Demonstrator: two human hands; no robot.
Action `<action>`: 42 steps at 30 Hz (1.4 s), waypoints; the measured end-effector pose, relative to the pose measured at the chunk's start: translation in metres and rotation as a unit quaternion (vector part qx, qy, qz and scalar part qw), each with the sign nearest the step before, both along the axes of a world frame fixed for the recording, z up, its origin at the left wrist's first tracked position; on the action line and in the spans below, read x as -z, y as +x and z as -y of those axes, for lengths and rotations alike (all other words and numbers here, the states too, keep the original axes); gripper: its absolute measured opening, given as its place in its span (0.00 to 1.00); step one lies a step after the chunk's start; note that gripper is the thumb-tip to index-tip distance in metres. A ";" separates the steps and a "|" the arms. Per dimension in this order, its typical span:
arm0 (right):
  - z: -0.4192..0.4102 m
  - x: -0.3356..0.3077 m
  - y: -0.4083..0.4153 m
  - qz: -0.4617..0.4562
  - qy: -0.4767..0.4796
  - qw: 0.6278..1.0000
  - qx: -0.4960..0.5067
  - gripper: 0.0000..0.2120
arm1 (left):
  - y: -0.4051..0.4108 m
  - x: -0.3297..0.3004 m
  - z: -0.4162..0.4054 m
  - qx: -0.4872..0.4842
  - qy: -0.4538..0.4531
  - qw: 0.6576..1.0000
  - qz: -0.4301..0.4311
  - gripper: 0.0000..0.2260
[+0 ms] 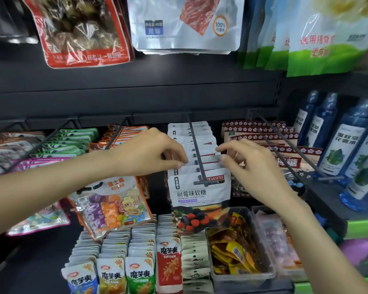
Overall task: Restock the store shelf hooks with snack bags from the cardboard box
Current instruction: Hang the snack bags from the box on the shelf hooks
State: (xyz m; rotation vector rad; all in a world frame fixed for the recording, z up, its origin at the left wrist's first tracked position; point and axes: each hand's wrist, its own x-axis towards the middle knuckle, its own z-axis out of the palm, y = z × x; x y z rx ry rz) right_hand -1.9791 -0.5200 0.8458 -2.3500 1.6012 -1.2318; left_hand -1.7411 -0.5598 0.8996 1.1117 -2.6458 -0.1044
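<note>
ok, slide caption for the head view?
Both hands pinch white candy bags on a shelf hook.

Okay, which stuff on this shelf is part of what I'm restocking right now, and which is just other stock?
In the job:
left hand and right hand, pinching the top edges of the white fudge bags
their hook

Just other stock:
blue bottles
sugar candy bag
konjac snack packs
clear bin

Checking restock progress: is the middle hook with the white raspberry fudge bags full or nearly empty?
Full: white fudge bags line the hook from back panel to front tip. Both hands, left and right, pinch bag tops.
</note>
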 end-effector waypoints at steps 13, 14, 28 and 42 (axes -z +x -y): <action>0.028 -0.022 -0.005 -0.069 0.093 0.992 -0.040 0.02 | -0.001 -0.005 0.019 0.004 0.042 0.998 0.037 0.02; 0.028 -0.024 -0.005 -0.057 0.079 0.994 -0.039 0.03 | 0.000 -0.005 0.020 0.006 0.044 0.998 0.032 0.02; 0.048 -0.032 -0.002 -0.061 0.095 0.993 -0.025 0.03 | 0.002 -0.009 0.035 -0.016 0.008 0.999 0.045 0.05; 0.066 -0.033 0.001 -0.078 0.100 0.992 -0.024 0.02 | 0.007 -0.003 0.046 0.020 -0.022 0.999 0.043 0.03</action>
